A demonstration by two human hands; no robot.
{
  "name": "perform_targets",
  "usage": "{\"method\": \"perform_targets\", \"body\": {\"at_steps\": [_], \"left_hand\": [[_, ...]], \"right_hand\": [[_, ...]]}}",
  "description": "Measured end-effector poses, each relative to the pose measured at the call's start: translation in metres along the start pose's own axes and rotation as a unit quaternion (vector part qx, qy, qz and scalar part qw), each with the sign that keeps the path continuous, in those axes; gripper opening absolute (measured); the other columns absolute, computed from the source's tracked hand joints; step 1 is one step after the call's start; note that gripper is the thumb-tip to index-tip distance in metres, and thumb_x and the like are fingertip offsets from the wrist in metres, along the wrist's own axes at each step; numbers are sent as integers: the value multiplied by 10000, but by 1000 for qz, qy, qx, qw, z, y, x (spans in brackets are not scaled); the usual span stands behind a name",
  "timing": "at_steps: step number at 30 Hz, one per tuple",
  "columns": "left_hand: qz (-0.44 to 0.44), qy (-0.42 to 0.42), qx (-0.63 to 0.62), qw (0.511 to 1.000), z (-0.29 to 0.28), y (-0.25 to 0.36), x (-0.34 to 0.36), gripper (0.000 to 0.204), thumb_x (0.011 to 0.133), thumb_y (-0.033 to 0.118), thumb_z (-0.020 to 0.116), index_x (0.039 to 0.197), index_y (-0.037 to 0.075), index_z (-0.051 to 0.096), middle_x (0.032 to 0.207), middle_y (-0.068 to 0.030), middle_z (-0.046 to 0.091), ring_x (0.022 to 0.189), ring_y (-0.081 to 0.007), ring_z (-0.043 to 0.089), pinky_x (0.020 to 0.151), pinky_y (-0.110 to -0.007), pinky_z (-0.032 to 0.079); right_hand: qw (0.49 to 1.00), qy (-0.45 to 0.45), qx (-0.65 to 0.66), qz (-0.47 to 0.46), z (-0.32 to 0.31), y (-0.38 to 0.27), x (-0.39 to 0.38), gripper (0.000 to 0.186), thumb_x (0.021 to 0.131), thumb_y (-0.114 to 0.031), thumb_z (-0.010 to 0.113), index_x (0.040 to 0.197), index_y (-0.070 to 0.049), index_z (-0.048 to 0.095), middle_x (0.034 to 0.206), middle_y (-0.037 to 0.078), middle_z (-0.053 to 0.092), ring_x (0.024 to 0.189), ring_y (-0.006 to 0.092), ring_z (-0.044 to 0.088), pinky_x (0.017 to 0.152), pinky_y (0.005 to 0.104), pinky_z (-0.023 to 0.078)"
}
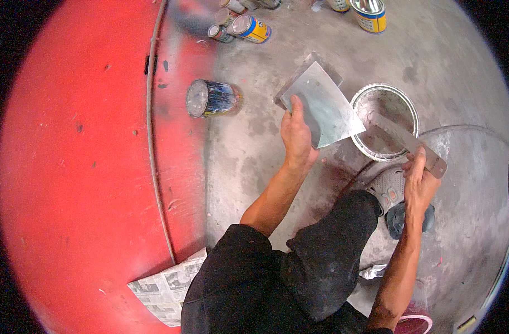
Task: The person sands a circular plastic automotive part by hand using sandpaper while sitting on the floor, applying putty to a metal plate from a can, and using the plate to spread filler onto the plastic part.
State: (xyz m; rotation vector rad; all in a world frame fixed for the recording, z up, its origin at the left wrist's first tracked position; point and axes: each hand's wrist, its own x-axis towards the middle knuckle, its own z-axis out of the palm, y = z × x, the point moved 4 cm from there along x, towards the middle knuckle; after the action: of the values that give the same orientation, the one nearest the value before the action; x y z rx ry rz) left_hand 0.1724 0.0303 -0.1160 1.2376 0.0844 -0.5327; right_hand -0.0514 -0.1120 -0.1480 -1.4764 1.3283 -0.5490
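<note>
My left hand (299,133) is closed on the edge of a pale, flat rectangular plate (333,106), its thumb lying on top. The plate is tilted, and one corner reaches the rim of an open round can (412,106) on the floor. In my right hand (420,177) is a long flat putty knife (399,135), gripped near its wide, holed end. The far end of the knife reaches into the can, over greyish material smeared inside. A darker flat sheet (315,57) shows partly behind the plate.
A red painted panel (82,167) with a cord (150,111) along it fills the left. Beside it stands a paint-streaked tin (214,99). Several tins, one yellow and blue (254,29), are at the back. Newspaper (171,286) lies lower left; a red bucket (416,320) is lower right.
</note>
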Motion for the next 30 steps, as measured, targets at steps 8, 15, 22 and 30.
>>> {"method": "perform_targets", "body": {"at_steps": [8,15,22,30], "left_hand": [[25,-41,45,998,-2,1,2,340,989,269,508,1171,-17,530,1099,-88,614,960,-170,603,842,-316,497],[17,-61,129,990,9,-8,1,272,974,208,544,1126,-16,572,1007,-67,644,902,-131,601,794,-289,493],[6,-173,169,970,9,-13,-2,293,1003,254,487,1078,-5,600,889,15,601,804,-66,524,721,-246,452],[-36,-200,141,969,30,6,-26,299,995,262,496,1072,-5,609,877,32,588,782,-53,497,711,-244,436]], "right_hand": [[960,60,251,109,-103,31,-12,436,956,-324,462,1246,-23,584,911,41,646,682,63,508,555,235,384],[910,117,397,3,-218,36,-20,417,967,-247,430,1263,29,532,1145,133,606,896,161,580,677,235,449],[920,124,367,-66,-244,-7,-33,392,967,-210,454,1248,55,521,1062,137,605,824,162,562,654,233,450],[936,100,335,-41,-213,-27,-39,367,967,-168,481,1231,85,509,968,143,603,743,164,542,629,230,451]]}}
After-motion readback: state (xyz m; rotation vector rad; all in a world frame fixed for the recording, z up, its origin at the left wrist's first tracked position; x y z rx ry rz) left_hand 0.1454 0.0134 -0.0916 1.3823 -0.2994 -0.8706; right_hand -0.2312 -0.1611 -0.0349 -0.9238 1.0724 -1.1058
